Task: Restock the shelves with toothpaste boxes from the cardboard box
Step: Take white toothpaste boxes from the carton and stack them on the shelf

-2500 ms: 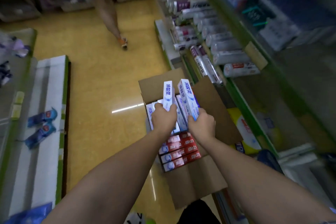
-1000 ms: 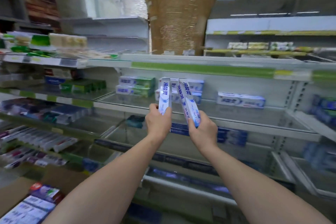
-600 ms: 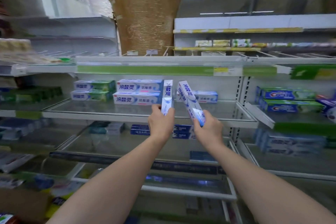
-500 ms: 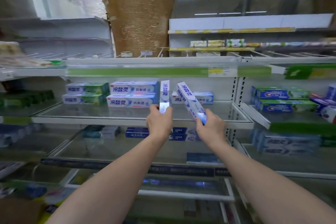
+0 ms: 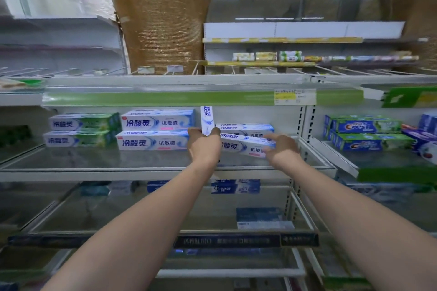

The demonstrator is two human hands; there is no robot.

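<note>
Though bare at this spot half a second ago, now bearing one more box: glass shelf (image 5: 146,169), middle tier, right part. Further left on it, untouched, a two-high blue-and-white stack (image 5: 156,132) and a green-and-white stack (image 5: 80,131). At the back right, a single matching back box (image 5: 246,128), lying flat.

Just in front of that back box, newly brought down from a steep upward tilt: right-hand toothpaste box (image 5: 243,146). Lying now nearly flat, long axis left to right along the shelf, printed face to the aisle, left end a touch higher than the right. Probably resting on the glass, though not plain from here. Means one of the two boxes as good as placed; needs only squaring up with the row.

Not yet placed: left-hand toothpaste box (image 5: 207,119). Held upright as before, long axis vertical, top end up by the green price strip (image 5: 165,98), between the blue-and-white stack and the laid box. Judged next: turn to horizontal and set down likewise.

Left hand (image 5: 204,145) wrapped round that box's lower end, thumb and fingers curled, pinching it. Right hand (image 5: 282,149) loosened, fingers (image 5: 272,136) straightened and a little spread, tips touching the laid box's right end, no longer clasping.
</note>
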